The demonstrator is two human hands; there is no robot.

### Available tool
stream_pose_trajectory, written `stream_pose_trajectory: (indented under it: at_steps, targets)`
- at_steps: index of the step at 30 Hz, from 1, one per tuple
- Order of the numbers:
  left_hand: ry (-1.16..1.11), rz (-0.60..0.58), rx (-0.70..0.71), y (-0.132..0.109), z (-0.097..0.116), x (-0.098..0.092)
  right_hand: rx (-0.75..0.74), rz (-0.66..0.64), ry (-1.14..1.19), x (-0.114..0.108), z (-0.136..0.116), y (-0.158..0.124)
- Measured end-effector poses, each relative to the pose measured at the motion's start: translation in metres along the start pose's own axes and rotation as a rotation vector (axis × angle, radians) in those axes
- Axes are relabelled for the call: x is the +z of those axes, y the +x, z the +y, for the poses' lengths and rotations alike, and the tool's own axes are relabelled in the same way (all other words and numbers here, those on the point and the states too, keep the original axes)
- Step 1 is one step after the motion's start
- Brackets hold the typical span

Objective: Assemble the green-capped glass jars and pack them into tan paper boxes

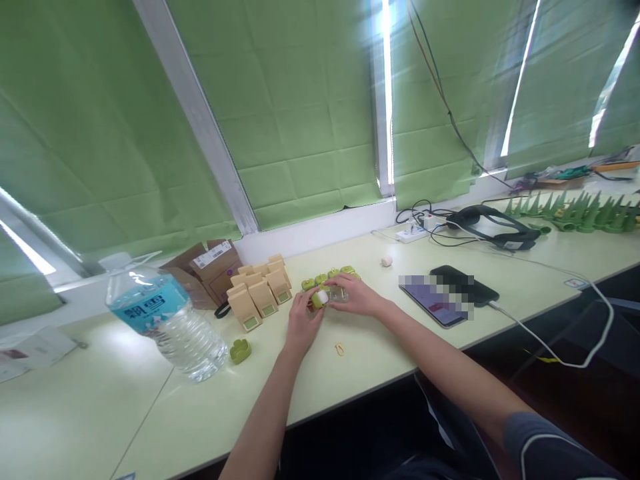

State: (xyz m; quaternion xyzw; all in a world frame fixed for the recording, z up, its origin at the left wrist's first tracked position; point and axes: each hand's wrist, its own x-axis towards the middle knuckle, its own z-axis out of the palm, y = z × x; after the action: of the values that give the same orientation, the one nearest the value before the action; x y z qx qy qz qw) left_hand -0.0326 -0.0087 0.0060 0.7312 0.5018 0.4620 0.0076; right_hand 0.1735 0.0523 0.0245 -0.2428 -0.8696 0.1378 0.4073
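Head view shows your two hands meeting near the middle of the pale table [380,347]. Your left hand [301,319] pinches a small green piece with a white part [320,297] between its fingertips, so this grip is pressed together on it. Your right hand [356,294] touches the same piece from the 3 o'clock side, fingers curled around a clear little item; I cannot tell whether this grip really clamps it. Just behind, at 12 o'clock, a row of green pieces [327,276] lies on the table. At 10 o'clock stand tan small boxes [260,291]. A large water bottle [163,319] lies at 9 o'clock, with a green clover-shaped piece [241,350] near it. A phone [450,293] rests at 3 o'clock.
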Motion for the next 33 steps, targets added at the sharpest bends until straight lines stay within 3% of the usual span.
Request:
stream_pose_trajectory:
  at_steps: [14, 33]
  targets:
    - [-0.100, -0.057, 0.062, 0.0002, 0.0050, 0.0014, 0.067, -0.002, 0.144, 0.0038, -0.0040, 0.0006]
    - [-0.183, -0.099, 0.004, -0.0021, 0.0056, 0.0009, 0.122, -0.029, 0.195, 0.0028, -0.0074, 0.0014]
